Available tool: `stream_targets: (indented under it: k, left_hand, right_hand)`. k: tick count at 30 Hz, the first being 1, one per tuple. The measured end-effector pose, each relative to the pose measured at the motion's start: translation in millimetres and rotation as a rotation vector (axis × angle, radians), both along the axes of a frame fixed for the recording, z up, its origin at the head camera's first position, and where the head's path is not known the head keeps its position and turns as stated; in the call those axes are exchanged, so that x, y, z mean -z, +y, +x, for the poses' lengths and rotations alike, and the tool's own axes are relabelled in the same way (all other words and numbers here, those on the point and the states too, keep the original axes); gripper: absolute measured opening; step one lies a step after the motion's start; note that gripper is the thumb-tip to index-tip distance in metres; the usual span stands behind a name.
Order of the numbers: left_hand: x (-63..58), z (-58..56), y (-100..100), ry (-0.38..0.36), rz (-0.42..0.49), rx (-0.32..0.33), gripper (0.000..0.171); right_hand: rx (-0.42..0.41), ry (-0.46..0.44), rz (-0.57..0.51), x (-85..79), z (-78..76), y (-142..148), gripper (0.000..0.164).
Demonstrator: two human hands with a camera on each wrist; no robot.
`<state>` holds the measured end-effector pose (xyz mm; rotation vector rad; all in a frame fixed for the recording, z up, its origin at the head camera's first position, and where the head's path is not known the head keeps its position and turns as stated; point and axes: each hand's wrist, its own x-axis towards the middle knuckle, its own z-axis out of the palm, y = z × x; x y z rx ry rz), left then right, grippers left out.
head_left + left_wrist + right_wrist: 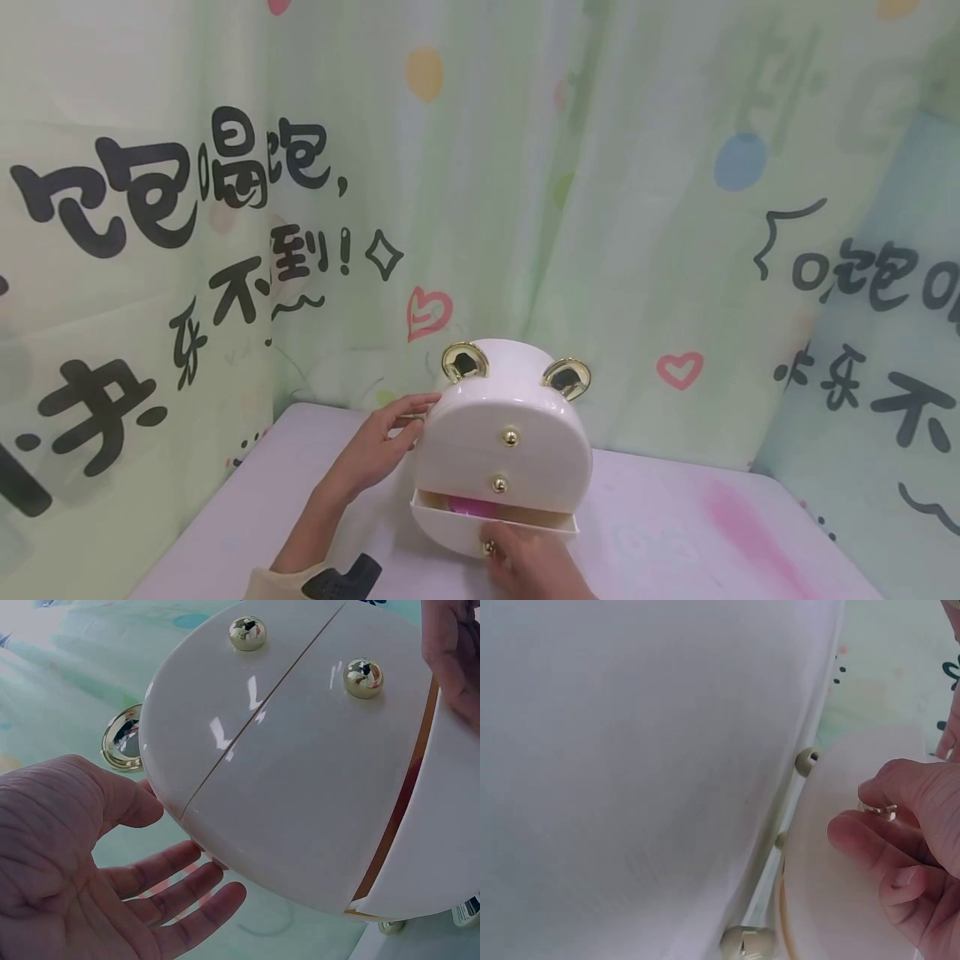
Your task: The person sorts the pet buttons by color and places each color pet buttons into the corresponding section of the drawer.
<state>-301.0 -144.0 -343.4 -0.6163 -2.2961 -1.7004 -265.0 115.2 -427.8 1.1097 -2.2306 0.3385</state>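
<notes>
A glossy white rounded drawer box [465, 442] with gold knobs and two gold-rimmed ears stands on the table. Its bottom drawer [442, 527] is pulled partly out, and something pink [472, 506] shows inside. My right hand [534, 565] is at the front of that drawer. In the right wrist view, thumb and forefinger pinch the gold knob [885, 811]. At the box's left side is my left hand [75, 855], fingers extended and spread along the curved edge. Some of its fingertips are hidden behind the box. The two upper drawers are closed, with knobs such as the top one [511, 437].
The box sits on a pale lilac tabletop [645, 517] with a pink stain [750, 525] to the right. A light green printed curtain [600, 250] with writing and hearts hangs behind and at both sides. A dark strap device [345, 579] is on the left wrist.
</notes>
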Motion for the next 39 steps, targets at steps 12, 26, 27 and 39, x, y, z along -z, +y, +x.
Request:
stream_targets:
  k: [12,26,27,39]
  left_hand:
    - [1.4,-0.9,0.5,-0.005,0.000,-0.004,0.037]
    - [2.7,-3.0,1.2,-0.012,0.000,0.002,0.038]
    - [2.9,-3.2,1.6,-0.011,0.001,0.003,0.038]
    - [4.8,-7.3,3.3,0.003,-0.025,0.008,0.039]
  right_hand:
    - [0.030,0.033,-0.093,3.9,-20.1,-1.8,0.030]
    - [0.064,-0.030,-0.126,1.9,-17.3,-1.8,0.028]
    - [0.065,-0.024,-0.125,2.4,-17.4,-1.1,0.028]
    - [0.106,-0.666,-0.389,-24.3,14.4,16.5,0.023]
